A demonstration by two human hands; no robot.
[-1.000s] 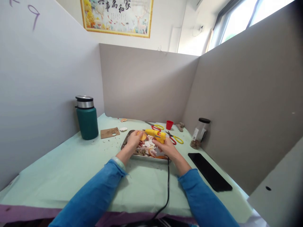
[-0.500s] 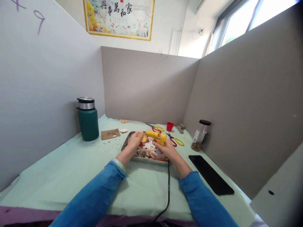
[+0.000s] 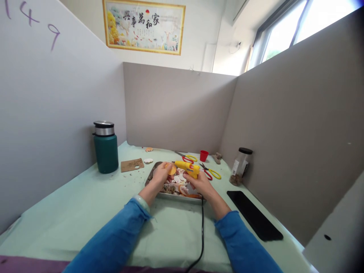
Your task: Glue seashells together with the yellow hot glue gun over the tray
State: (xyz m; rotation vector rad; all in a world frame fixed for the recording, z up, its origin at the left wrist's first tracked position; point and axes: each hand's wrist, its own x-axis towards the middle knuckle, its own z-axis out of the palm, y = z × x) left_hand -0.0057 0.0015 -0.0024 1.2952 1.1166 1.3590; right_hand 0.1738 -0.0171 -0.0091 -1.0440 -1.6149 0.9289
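My right hand (image 3: 198,182) is wrapped round the handle of a yellow glue gun (image 3: 186,167), its nozzle pointing left. A black cord (image 3: 203,227) runs down from it over the table's near edge. Pinched in my left hand (image 3: 160,177) is a flat, rounded orange piece (image 3: 172,170), close to the nozzle; whether they touch I cannot tell. Both hands are above a metal tray (image 3: 173,196) that holds white, reddish and brown shell-like bits (image 3: 178,180). My wrists hide parts of the tray.
Left stand a green flask (image 3: 105,153) and a flat brown board (image 3: 132,165). Behind the tray lie two pairs of scissors (image 3: 190,158) (image 3: 212,172), near a red cup (image 3: 204,155). Right are a clear jar (image 3: 240,167) and a black slab (image 3: 254,215). Grey partitions (image 3: 179,106) enclose the table.
The whole view has tilted up slightly, so everything sits a little lower. Both hands keep their hold on the glue gun and the orange piece, with hardly any movement.
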